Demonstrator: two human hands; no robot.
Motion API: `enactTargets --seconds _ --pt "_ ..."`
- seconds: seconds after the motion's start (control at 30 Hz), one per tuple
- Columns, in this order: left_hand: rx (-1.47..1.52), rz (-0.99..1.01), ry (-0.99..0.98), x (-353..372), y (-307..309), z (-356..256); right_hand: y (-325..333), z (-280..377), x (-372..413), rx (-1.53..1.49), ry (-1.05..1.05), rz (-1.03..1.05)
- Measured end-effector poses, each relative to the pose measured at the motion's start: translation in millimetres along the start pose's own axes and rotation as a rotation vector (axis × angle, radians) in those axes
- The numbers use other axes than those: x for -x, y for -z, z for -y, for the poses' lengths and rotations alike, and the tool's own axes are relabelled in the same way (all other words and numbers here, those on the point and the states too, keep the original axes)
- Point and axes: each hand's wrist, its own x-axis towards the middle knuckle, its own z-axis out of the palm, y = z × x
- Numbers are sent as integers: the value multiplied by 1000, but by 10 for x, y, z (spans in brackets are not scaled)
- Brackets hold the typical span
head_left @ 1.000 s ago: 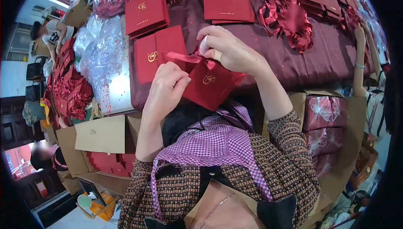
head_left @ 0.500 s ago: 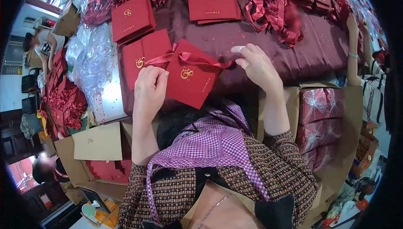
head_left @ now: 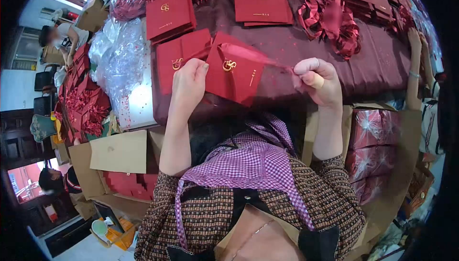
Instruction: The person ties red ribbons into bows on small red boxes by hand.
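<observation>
A red paper gift bag [head_left: 234, 77] with a gold monogram lies tilted on the dark satin-covered table. A red ribbon [head_left: 248, 54] runs across its upper part. My right hand [head_left: 321, 81], with a pale wrap on one finger, pinches the ribbon's right end, drawn out past the bag. My left hand [head_left: 190, 81] is closed at the bag's left edge, where the ribbon's other part runs into its fingers; its exact grip is partly hidden. Under and behind that hand lies a second red gift bag [head_left: 168, 55].
Stacked red bags [head_left: 169, 16] and another bag stack [head_left: 263, 2] lie farther back. Loose ribbons [head_left: 330, 19] are heaped at right. Cartons hold red bags [head_left: 129, 184] at left and wrapped red packs [head_left: 375, 132] at right. A co-worker's arm [head_left: 415, 69] reaches in from the right.
My right hand has closed on the ribbon and pulled its end to the right, so it is stretched straighter. My left hand stays at the bag's left edge. The whole view has shifted slightly.
</observation>
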Motion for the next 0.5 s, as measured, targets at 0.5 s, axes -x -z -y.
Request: enactTargets --seconds 0.5 --pt "357 230 41 58 86 82 -579 -565 -254 991 227 -85"
